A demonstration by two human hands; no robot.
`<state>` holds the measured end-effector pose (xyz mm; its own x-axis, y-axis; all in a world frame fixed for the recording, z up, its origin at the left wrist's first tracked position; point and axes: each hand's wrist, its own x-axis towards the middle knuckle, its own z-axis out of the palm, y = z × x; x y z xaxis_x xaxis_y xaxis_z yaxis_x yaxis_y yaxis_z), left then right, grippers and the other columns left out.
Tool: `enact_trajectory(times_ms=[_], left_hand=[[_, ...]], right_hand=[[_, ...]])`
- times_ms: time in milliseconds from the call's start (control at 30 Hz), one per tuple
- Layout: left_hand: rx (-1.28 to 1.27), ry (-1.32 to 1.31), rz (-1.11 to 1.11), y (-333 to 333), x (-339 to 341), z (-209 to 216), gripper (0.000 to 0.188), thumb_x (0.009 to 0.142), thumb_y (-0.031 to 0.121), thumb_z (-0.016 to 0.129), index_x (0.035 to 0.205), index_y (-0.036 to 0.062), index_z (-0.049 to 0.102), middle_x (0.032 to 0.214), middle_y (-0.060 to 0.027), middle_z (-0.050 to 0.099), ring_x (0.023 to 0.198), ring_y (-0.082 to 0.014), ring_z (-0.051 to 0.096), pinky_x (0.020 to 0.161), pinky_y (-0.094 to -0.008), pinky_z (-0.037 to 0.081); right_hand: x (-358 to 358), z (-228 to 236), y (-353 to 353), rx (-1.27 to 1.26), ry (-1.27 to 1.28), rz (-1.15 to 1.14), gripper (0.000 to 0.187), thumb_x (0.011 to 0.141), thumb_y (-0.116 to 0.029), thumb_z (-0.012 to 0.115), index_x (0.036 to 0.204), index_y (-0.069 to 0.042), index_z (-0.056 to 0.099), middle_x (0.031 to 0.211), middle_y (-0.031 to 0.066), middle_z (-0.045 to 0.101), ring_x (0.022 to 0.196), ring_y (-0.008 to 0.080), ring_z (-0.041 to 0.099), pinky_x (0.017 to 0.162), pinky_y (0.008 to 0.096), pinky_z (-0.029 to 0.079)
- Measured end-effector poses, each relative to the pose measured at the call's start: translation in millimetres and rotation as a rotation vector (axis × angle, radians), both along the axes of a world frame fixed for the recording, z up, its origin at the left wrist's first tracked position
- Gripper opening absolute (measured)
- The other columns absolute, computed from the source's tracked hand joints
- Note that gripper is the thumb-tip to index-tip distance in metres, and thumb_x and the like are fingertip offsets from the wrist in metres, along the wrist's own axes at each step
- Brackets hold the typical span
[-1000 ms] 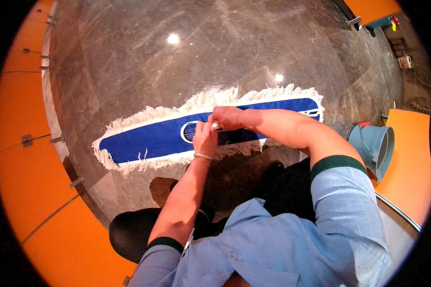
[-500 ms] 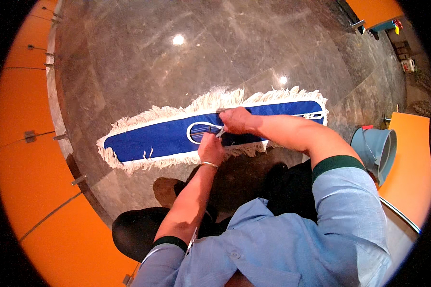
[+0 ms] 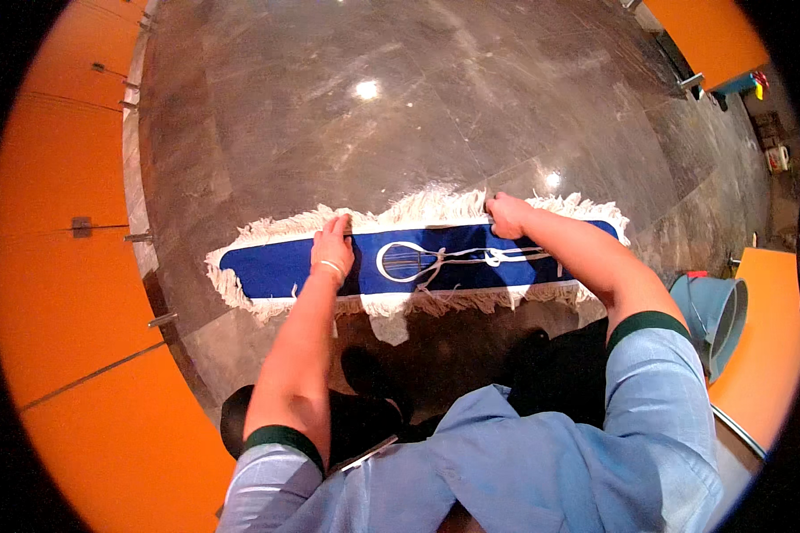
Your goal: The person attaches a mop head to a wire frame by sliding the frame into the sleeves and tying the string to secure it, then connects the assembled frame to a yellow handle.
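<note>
A long blue dust mop head (image 3: 267, 266) with white edging and a cream fringe lies flat on the floor before me. Near its middle is a white-rimmed oval opening with thin metal wires showing inside, and white tie cords (image 3: 493, 257) run from it to the right, looped in a knot. My left hand (image 3: 332, 251) rests on the blue fabric left of the opening, fingers stretched toward the far fringe. At the far edge, right of the opening, my right hand (image 3: 510, 217) has its fingers closed on the border of the mop head.
Orange cabinet fronts (image 3: 80, 311) with metal handles line the left side. A blue-grey bucket (image 3: 707, 315) stands at my right beside an orange panel (image 3: 764, 329). Dark, shiny floor tiles (image 3: 400, 133) stretch beyond the mop head. A white container (image 3: 778, 159) sits far right.
Both hands have left the cords by the opening and moved apart, left hand leftward, right hand rightward to the far edge. The cords now lie loosely knotted across the fabric.
</note>
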<state>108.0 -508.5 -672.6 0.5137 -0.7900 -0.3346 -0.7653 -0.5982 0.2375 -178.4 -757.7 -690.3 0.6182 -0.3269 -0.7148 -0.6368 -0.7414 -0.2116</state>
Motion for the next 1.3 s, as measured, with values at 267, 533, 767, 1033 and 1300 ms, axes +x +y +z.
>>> enact_trajectory(times_ms=[267,533,767,1033,1300], left_hand=[[0.293,0.245,-0.258,5.0,32.8,25.9,0.057,0.079,0.015,0.065,0.133,0.0163,0.047,0.134,-0.0146,0.048,0.121,-0.0338,0.047,0.103,-0.0377,0.039],[0.187,0.327,-0.223,36.4,74.8,237.7,0.047,0.084,0.036,0.065,0.119,0.0063,0.058,0.111,-0.0169,0.061,0.098,-0.0306,0.061,0.083,-0.0378,0.05],[0.067,0.293,-0.165,144.5,-1.8,326.5,0.059,0.066,0.042,0.077,0.107,0.0038,0.062,0.111,-0.0189,0.058,0.104,-0.0362,0.056,0.09,-0.0423,0.046],[-0.151,0.223,-0.303,128.2,-13.8,332.8,0.032,0.062,0.017,0.071,0.091,0.0051,0.064,0.096,-0.0128,0.061,0.086,-0.0305,0.06,0.074,-0.0394,0.051],[-0.328,0.482,-0.289,148.7,-38.6,350.4,0.013,0.067,0.009,0.067,0.079,0.0054,0.064,0.089,-0.0108,0.062,0.078,-0.0284,0.06,0.069,-0.0378,0.052]], right_hand=[[8.0,25.8,-4.8,-0.003,-0.068,0.102,0.033,0.075,-0.014,0.055,0.104,-0.002,0.064,0.117,0.0236,0.056,0.098,0.0389,0.061,0.082,0.045,0.051],[-12.7,49.2,-49.8,0.072,-0.358,-0.113,0.041,0.073,-0.023,0.066,0.11,-0.006,0.063,0.113,0.0197,0.057,0.105,0.0357,0.056,0.089,0.0401,0.047],[-42.0,217.5,-13.1,0.231,-0.351,-0.061,0.051,0.079,-0.035,0.066,0.117,-0.002,0.057,0.118,0.0225,0.055,0.107,0.036,0.055,0.091,0.042,0.045],[-111.0,321.5,98.5,0.0,-0.653,-0.232,0.012,0.064,0.0,0.061,0.074,-0.006,0.057,0.075,0.0093,0.063,0.069,0.0285,0.061,0.064,0.0358,0.048],[-134.1,375.7,119.0,0.196,-0.551,-0.209,0.014,0.072,-0.007,0.061,0.086,-0.006,0.059,0.085,0.011,0.063,0.078,0.0301,0.06,0.071,0.0377,0.048]])
